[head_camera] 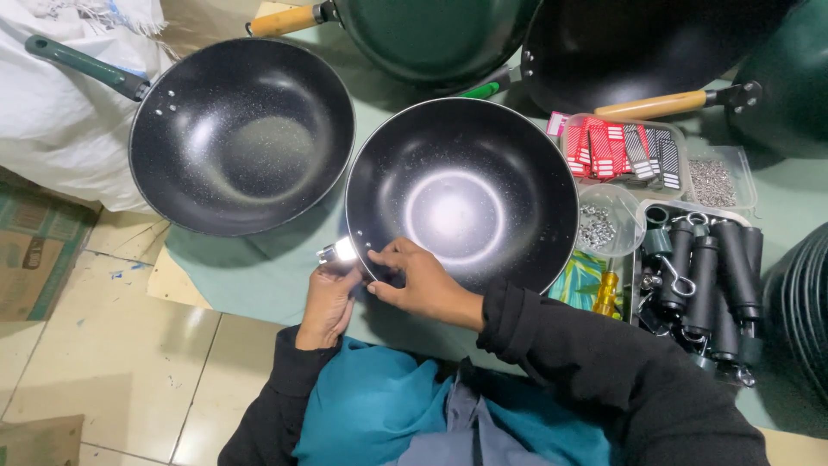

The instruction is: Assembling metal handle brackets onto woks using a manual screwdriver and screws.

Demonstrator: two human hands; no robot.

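Hands meet at the near-left rim of a black wok [461, 194] that has no handle fitted and sits on a pale green cloth [259, 272] spread over the floor. The left hand [328, 302] is curled around a shiny metal handle bracket [336, 252], pinching it against the outside of the rim, where small rivet holes show. The right hand [418, 278] reaches over the rim from the near side, fingers bent and fingertips pressed together just inside the wok wall, right beside the bracket; whether they pinch a small fastener cannot be told. Both arms wear black sleeves, with teal fabric [371, 406] between them near the bottom of the view. To the left, a second black wok [241, 134] with a green handle lies partly on the cloth and against a white sack [60, 95]. On the far side, more woks overlap one another, one with a wooden handle [651, 105] pointing left. Right of the handle-less wok, a clear tray of red and grey striped packets [621, 151] sits just beside a clear tub of small screws [711, 181], with a round clear cup of metal washers [599, 224] near them. Nearer still, a tray of black handles [711, 276] with metal hanging loops lies close to a yellow-handled screwdriver [606, 293]. Flattened cardboard [34, 250] rests on the tiled floor at the left.
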